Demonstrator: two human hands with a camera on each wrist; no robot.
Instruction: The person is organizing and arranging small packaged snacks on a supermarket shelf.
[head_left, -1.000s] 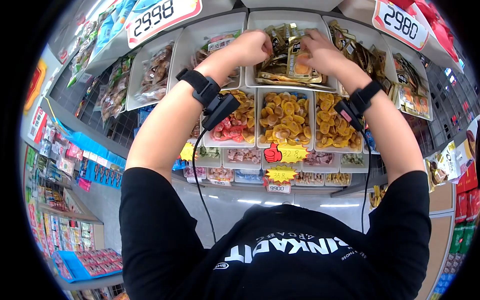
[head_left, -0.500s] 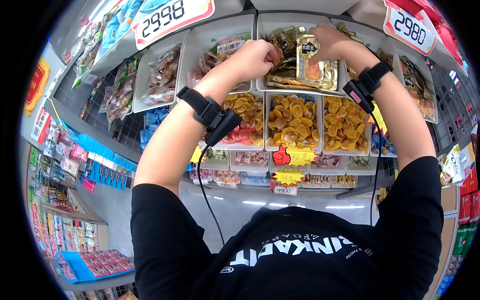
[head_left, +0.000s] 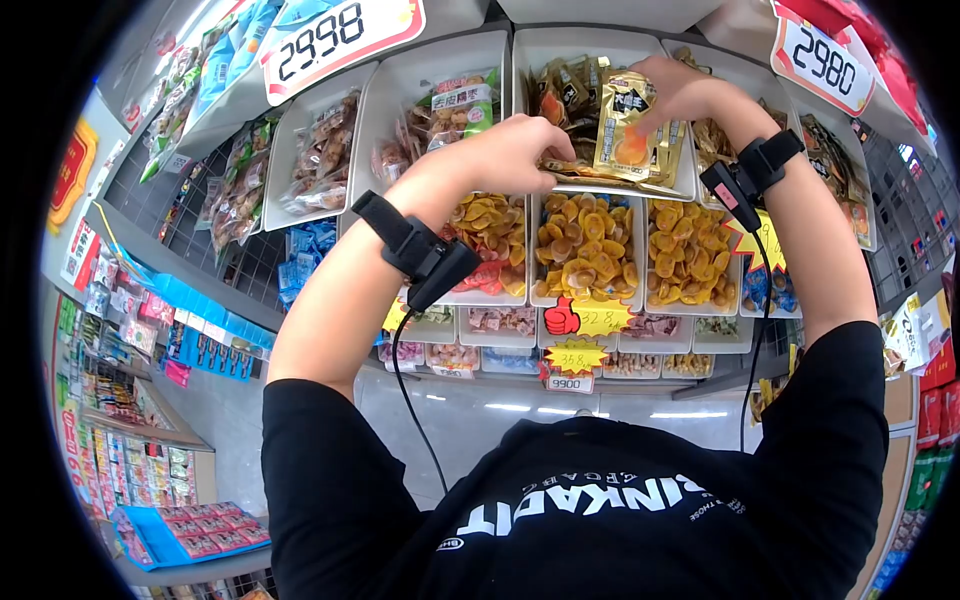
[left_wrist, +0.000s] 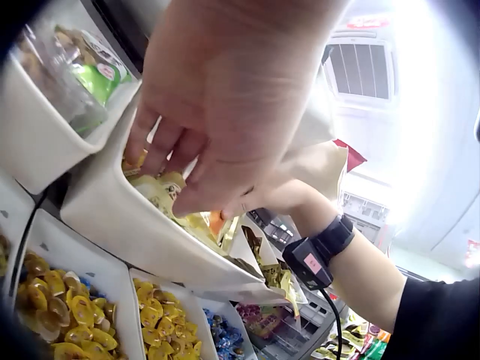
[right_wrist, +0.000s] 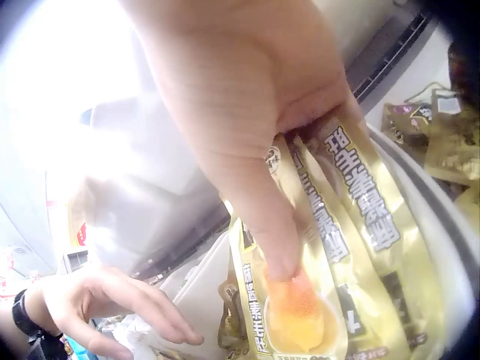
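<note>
My right hand [head_left: 678, 92] holds several gold foil snack packets [right_wrist: 360, 225] upright in a white bin [head_left: 590, 40]. Its thumb presses on the front packet [head_left: 618, 130], which has an orange picture and dark lettering; the other fingers are hidden behind. At the left front of the same bin is my left hand [head_left: 515, 155], its fingers reaching down over the lying gold packets [left_wrist: 161, 193]. In the right wrist view, the left hand's fingers are spread and fairly straight, with nothing visible between them.
Bins of clear-bagged snacks [head_left: 322, 150] stand on the left, with more gold packets [head_left: 830, 160] on the right. Below are bins of yellow-wrapped pieces [head_left: 585, 240]. Price signs [head_left: 340, 40] hang along the shelf above. Black cables [head_left: 750, 350] run from both wrist cameras.
My left hand has released the packet it pinched at the bin's left side, moved down toward the front edge and unfolded its fingers. The right hand now grips the packets more upright.
</note>
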